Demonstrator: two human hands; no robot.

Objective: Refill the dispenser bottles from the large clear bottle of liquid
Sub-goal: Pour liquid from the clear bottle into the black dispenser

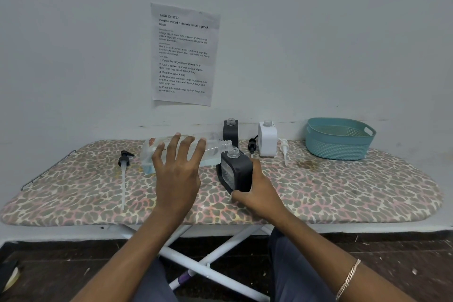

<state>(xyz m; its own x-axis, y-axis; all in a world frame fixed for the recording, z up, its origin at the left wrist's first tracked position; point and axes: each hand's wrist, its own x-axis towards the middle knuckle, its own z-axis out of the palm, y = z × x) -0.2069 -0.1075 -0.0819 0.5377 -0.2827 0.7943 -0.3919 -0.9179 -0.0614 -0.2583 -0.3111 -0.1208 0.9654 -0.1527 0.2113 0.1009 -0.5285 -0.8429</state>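
Note:
My left hand (177,169) grips the large clear bottle (157,152), which lies almost level with its open neck pointing right over a black dispenser bottle (236,170). A little bluish liquid sits low in the clear bottle. My right hand (257,193) holds that black bottle tilted, its open mouth just under the clear bottle's neck. A second black dispenser bottle (231,130) and a white dispenser bottle (267,138) stand uncapped near the wall.
Three pump heads lie on the leopard-print ironing board (343,191): a black one (125,162) at the left, a black one (252,145) and a white one (284,151) beside the white bottle. A teal basket (339,140) stands at the back right. A paper sheet (185,54) hangs on the wall.

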